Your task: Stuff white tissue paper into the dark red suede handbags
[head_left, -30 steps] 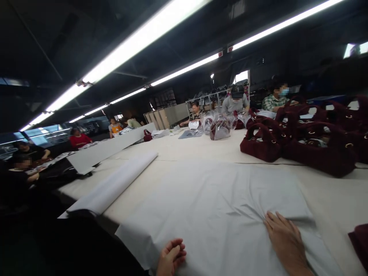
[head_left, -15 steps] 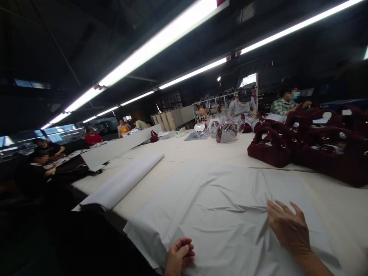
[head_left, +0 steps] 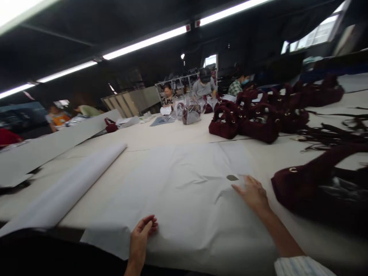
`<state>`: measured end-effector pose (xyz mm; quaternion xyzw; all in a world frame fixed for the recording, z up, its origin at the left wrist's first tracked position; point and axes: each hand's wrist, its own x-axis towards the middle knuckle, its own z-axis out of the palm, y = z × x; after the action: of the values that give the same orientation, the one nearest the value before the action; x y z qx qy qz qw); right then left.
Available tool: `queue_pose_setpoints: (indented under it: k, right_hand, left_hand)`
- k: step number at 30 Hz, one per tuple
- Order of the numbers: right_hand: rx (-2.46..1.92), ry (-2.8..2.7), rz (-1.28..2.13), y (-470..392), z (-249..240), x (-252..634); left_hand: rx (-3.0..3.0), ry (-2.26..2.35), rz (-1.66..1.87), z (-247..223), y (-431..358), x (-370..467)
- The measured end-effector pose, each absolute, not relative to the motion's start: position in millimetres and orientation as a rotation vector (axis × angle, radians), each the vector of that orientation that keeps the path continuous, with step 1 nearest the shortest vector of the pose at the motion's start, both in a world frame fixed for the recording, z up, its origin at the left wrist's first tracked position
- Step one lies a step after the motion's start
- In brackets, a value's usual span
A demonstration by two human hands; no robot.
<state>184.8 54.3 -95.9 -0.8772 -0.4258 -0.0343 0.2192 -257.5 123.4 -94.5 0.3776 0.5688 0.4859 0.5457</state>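
Note:
A large pale grey-white sheet [head_left: 175, 199], thin and wrinkled, is spread over the table before me. My right hand [head_left: 254, 193] rests on its right part, thumb apart from the fingers, holding nothing that I can see. Just left of these fingertips shows a small olive-grey pointed oval [head_left: 232, 177]; whether it is a hole or a patch I cannot tell. Over the sheet's near left part, my left hand [head_left: 140, 239] is loosely curled, thumb against the fingers, with nothing visible in it. A long white roll [head_left: 77, 184] lies left of the sheet.
A dark maroon handbag [head_left: 322, 184] stands close on my right, with dark straps [head_left: 330, 134] behind it. Several more maroon handbags [head_left: 258, 119] stand farther back. A bag in clear plastic [head_left: 191, 114] is near the far edge. Co-workers [head_left: 204, 86] sit beyond the table [head_left: 161, 134].
My view has swung right, bringing the near handbag and straps into sight. The olive-grey oval now shows beside my right hand, whose thumb is spread out. My left hand stays curled.

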Motion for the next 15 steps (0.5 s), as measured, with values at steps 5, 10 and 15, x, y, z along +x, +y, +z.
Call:
queue_pose_setpoints:
  k: [5,10,15]
  right_hand:
    - [-2.502,-1.184,-0.298,26.0,-130.6,146.7]
    - [-2.064,-1.262,-0.429,36.3,-114.8,127.6]
    - [-1.576,-1.156,-0.327,20.2,-52.0,111.1]
  left_hand:
    - [0.860,1.367,1.107,-106.3,128.2,-256.5]
    - [0.907,1.375,1.091,-109.5,129.7,-256.4]
    - [1.145,1.484,1.125,-99.9,135.3,-268.7]
